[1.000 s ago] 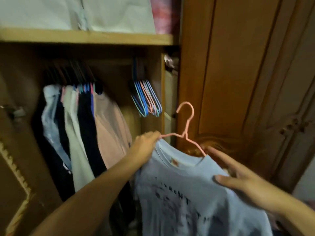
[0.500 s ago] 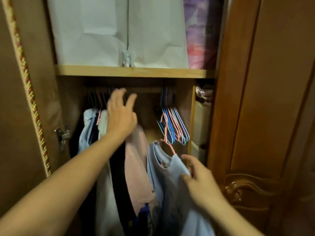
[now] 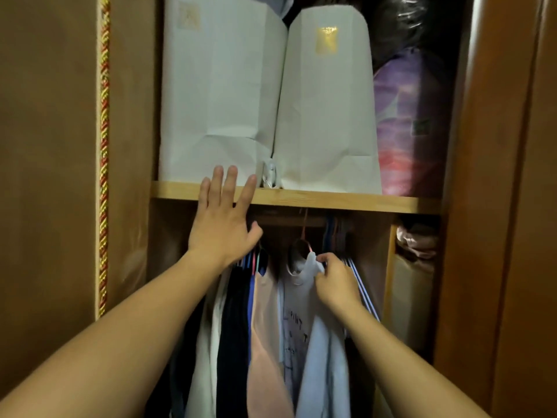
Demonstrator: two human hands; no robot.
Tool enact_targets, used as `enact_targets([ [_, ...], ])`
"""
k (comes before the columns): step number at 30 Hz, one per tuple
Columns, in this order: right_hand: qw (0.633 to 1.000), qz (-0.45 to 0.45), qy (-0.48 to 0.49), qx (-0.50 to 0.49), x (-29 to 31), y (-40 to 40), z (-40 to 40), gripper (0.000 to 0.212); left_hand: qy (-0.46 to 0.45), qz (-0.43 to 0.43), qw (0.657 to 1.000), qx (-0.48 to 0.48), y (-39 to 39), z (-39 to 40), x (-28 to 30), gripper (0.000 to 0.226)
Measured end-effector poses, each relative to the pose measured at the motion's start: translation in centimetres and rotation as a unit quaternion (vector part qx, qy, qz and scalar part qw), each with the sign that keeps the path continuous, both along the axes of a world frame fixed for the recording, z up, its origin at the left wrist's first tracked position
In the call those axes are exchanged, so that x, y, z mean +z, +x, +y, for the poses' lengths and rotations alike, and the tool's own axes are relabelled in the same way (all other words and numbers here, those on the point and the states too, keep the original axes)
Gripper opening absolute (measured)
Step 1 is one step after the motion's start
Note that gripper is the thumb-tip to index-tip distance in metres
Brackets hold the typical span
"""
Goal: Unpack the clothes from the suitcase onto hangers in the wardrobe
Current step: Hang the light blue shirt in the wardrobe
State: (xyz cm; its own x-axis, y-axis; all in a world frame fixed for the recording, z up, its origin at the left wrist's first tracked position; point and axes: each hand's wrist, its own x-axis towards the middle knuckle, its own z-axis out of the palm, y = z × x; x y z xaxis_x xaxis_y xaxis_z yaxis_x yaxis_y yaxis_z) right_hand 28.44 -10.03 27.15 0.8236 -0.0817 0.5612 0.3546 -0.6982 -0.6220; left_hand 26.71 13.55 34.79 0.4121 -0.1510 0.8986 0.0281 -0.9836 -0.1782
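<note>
2 hands are in my view, both reaching into the wardrobe. My left hand is spread wide, fingers straight, its grip holding nothing; the fingertips lie across the front edge of the wooden shelf and the palm sits in front of the hanging clothes. My right hand has its grip narrowed to a pinch on the collar of 1 pale blue T-shirt, which hangs on 1 pink hanger hooked up toward the rail. Dark lettering shows on the shirt's front. To its left I count about 4 garments side by side: 1 peach, 1 dark, 1 white and more behind that I cannot separate. Just right of my right hand hangs a bunch of bare hangers; I cannot count them. On the shelf stand 2 white paper bags, touching, with 1 purple wrapped bundle beside them and 1 dark plastic bag above it. A side compartment at lower right holds folded pinkish cloth on a pale box. A twisted red-and-gold cord runs down the left door edge.
</note>
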Motion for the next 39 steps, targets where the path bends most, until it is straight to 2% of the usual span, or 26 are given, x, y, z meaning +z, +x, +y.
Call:
enact_targets([
  [3,0.998,0.047,-0.031,-0.008,-0.8,3.2,0.7,0.026,0.01,0.013,1.0,-0.001,0.1,0.3,-0.1,0.093],
  [5,0.996,0.072,-0.044,0.003,-2.3,4.1,1.1,0.034,0.013,0.016,1.0,0.0,-0.1,0.3,0.0,0.09],
  [9,0.995,0.083,0.06,0.016,-6.9,2.8,1.5,0.049,0.004,0.02,1.0,0.001,-0.2,0.1,0.1,0.089],
  [12,0.988,0.129,0.068,0.052,-8.9,2.1,2.8,0.056,-0.002,0.023,1.0,-0.004,0.2,0.0,0.1,0.09],
  [14,0.981,0.159,0.044,0.098,-8.6,2.0,5.7,0.058,-0.005,0.026,1.0,-0.008,0.2,-0.1,0.1,0.091],
  [17,0.97,0.165,-0.079,0.16,-7.8,1.7,10.8,0.038,-0.01,0.028,0.999,-0.015,0.2,-0.1,0.1,0.092],
  [18,0.966,0.163,-0.092,0.179,-7.7,1.7,11.8,0.037,-0.011,0.028,0.999,-0.017,0.2,-0.2,0.2,0.092],
  [21,0.946,0.163,-0.095,0.265,-8.3,1.2,10.6,0.065,-0.017,0.04,0.999,-0.012,0.0,-0.2,0.2,0.092],
  [23,0.912,0.188,-0.133,0.339,-8.3,0.2,7.5,0.089,-0.019,0.04,0.999,-0.006,0.1,-0.1,0.2,0.093],
  [24,0.897,0.217,-0.152,0.353,-8.1,-0.1,5.7,0.092,-0.021,0.04,0.999,-0.004,0.1,-0.2,0.1,0.093],
  [25,0.898,0.222,-0.159,0.344,-7.8,-0.3,4.0,0.084,-0.021,0.039,0.999,-0.003,0.1,-0.2,0.2,0.093],
  [26,0.925,0.182,-0.166,0.291,-7.8,0.0,2.2,0.069,-0.024,0.038,0.999,-0.004,0.1,-0.3,0.1,0.094],
  [27,0.959,0.089,-0.184,0.194,-7.5,0.4,0.6,0.05,-0.027,0.036,0.999,-0.003,0.2,-0.5,0.1,0.093],
  [28,0.97,-0.02,-0.234,0.066,-7.1,0.7,-0.6,0.035,-0.029,0.033,0.999,-0.002,0.2,-0.6,0.1,0.093],
  [29,0.946,-0.079,-0.308,-0.057,-7.0,1.1,-1.5,0.028,-0.03,0.031,0.999,-0.001,0.2,-0.6,0.1,0.093],
  [30,0.914,-0.096,-0.366,-0.148,-6.8,1.2,-2.3,0.03,-0.031,0.03,0.999,0.0,0.2,-0.8,0.0,0.093],
  [31,0.888,-0.08,-0.408,-0.194,-6.8,1.3,-3.0,0.036,-0.031,0.028,0.999,0.0,0.3,-0.8,0.0,0.092],
  [33,0.858,-0.024,-0.464,-0.218,-6.8,1.0,-3.5,0.043,-0.031,0.023,0.999,0.001,0.4,-0.7,-0.1,0.092],
  [35,0.837,-0.012,-0.497,-0.228,-6.6,0.9,-3.8,0.042,-0.027,0.016,1.0,-0.001,0.5,-0.7,-0.1,0.092],
  [37,0.833,-0.018,-0.504,-0.227,-6.3,0.6,-3.8,0.036,-0.026,0.011,1.0,-0.005,0.5,-0.8,-0.2,0.092],
  [39,0.849,-0.019,-0.482,-0.214,-5.8,0.3,-3.6,0.031,-0.033,0.004,0.999,-0.01,0.7,-1.1,-0.3,0.091],
])
